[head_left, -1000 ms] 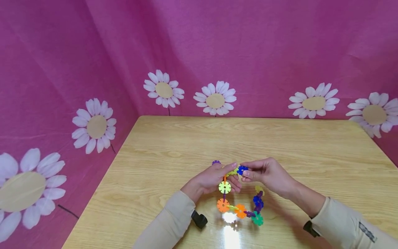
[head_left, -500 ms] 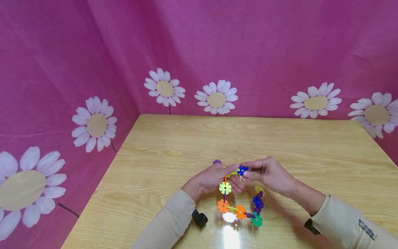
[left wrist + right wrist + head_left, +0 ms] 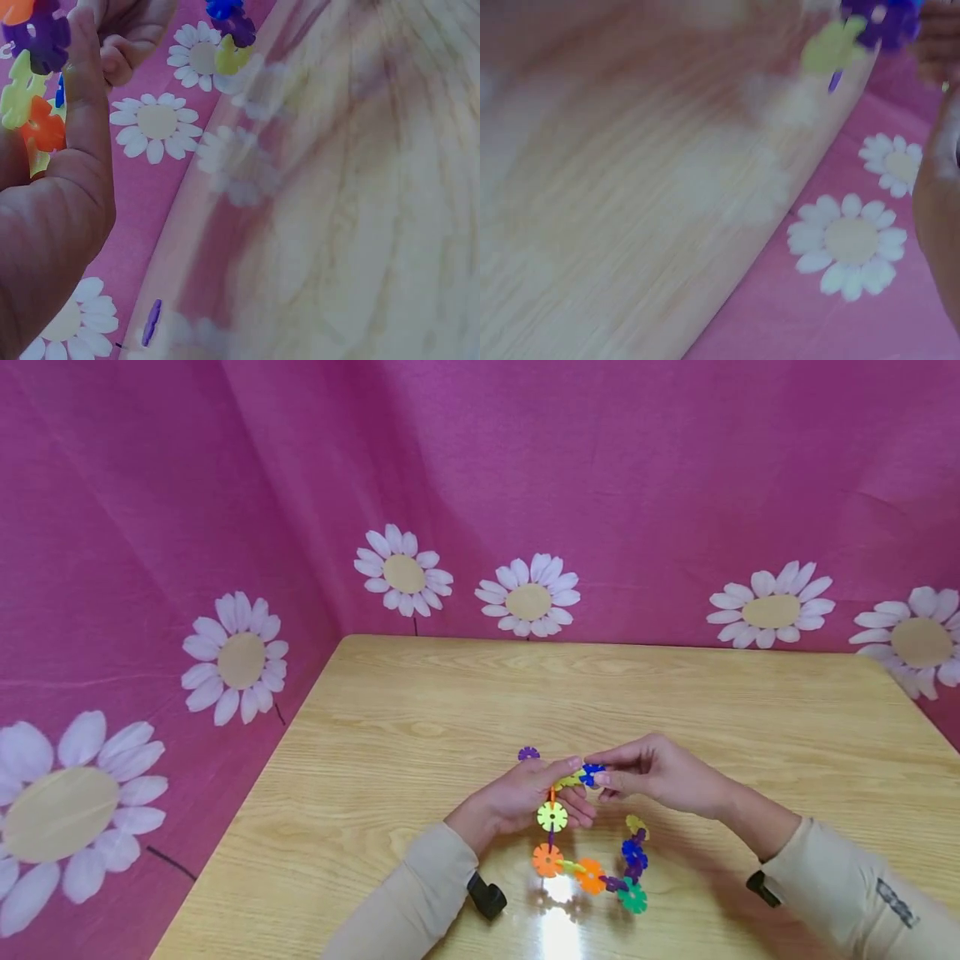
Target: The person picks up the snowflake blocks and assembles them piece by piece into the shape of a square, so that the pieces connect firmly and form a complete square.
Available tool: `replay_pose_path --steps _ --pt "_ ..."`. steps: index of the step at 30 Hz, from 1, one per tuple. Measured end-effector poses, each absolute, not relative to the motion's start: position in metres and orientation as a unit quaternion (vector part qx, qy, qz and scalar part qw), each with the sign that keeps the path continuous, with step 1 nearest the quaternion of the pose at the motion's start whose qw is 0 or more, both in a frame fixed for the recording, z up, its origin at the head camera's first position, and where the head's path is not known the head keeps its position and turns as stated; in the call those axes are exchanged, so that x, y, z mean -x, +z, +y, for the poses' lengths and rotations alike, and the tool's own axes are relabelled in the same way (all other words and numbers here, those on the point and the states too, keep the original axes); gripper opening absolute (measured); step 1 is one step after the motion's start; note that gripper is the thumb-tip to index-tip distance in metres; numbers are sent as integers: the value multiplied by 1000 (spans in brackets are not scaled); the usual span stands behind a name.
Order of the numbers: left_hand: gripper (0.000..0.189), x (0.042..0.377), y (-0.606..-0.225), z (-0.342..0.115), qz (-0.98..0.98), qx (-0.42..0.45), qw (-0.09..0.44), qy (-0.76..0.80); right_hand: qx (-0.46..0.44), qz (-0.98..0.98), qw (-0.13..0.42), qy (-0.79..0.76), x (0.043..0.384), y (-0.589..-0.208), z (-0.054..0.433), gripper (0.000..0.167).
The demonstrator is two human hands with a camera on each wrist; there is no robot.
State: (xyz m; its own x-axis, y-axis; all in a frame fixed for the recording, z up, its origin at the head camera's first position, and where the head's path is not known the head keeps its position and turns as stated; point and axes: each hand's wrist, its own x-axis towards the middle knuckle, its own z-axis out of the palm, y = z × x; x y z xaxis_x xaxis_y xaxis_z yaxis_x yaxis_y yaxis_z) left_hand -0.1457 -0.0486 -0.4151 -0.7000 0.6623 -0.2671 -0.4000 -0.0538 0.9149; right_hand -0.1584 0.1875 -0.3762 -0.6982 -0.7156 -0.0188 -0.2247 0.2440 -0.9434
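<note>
My left hand [image 3: 510,797] pinches a yellow notched flower disc [image 3: 568,780] between thumb and fingers. My right hand [image 3: 663,777] pinches a blue notched disc [image 3: 592,774], which meets the yellow one edge to edge; fingers partly hide where they meet. From the left hand hangs a chain of linked discs: a pale yellow disc [image 3: 552,817], an orange disc [image 3: 547,860], another orange disc [image 3: 590,877], a green disc [image 3: 633,896] and a blue disc [image 3: 634,854], with purple and yellow ones between. Its free end is a yellow disc [image 3: 635,824], also in the left wrist view.
One loose purple disc [image 3: 528,753] lies on the wooden table [image 3: 450,693] beyond the left hand. Pink cloth [image 3: 637,485] with white daisies stands behind the table and along its left side. Black straps [image 3: 487,896] sit at both wrists.
Both hands keep their grips on the yellow and blue discs. The whole scene shifts slightly right in the head view, and the loose purple disc shows a little more behind the left hand.
</note>
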Motion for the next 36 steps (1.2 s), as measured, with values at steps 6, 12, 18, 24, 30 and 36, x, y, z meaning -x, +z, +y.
replay_pose_path --steps 6,12,18,24,30,36 --pt "64 143 -418 -49 583 -107 381 709 295 805 239 -455 184 -390 192 32" --pt "59 142 -419 -52 580 -114 392 705 384 873 105 -283 197 -406 167 29" --pt "55 144 -422 -54 565 -126 402 710 379 897 70 -217 201 -417 138 37" --pt "46 145 -424 -58 559 -127 392 720 323 922 64 -203 211 -423 106 33" --pt "44 146 -426 -57 559 -133 391 719 310 920 54 -233 214 -427 98 28" --pt "43 147 -426 -56 559 -126 392 720 324 898 60 -293 215 -428 98 21"
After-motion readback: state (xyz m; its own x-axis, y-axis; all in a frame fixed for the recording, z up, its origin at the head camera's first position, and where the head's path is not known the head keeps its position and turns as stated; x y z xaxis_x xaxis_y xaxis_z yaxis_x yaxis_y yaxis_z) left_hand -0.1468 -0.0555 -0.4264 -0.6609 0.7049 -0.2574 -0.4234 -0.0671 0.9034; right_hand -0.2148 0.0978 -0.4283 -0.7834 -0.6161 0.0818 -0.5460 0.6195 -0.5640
